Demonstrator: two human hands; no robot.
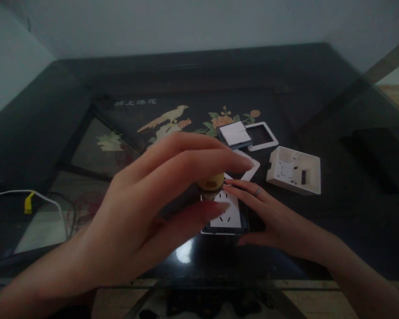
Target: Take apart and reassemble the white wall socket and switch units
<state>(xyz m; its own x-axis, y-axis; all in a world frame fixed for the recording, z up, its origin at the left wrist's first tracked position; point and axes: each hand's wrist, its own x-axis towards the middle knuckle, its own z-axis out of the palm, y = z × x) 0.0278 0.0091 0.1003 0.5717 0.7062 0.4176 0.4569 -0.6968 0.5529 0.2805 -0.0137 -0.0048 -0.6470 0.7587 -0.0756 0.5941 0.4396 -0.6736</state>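
Observation:
My left hand [173, 195] is curled around the yellow handle of a screwdriver [212, 182], held upright over the left part of a wall socket. Its shaft and tip are mostly hidden by my thumb. The white wall socket [226, 212], with slotted holes and a dark rim, lies face up near the table's front edge. My right hand [266, 212] braces the socket's right side, fingers at the far corner and thumb by the near one. A ring is on one finger. Just behind the socket lies a white frame [252, 170], partly covered by my left fingers.
A white switch panel [235, 134] rests farther back, touching another white frame [262, 136]. To the right stands an open white mounting box [294, 172]. A white cable [46, 197] with a yellow tag [28, 203] lies left on the dark glossy table [319, 110].

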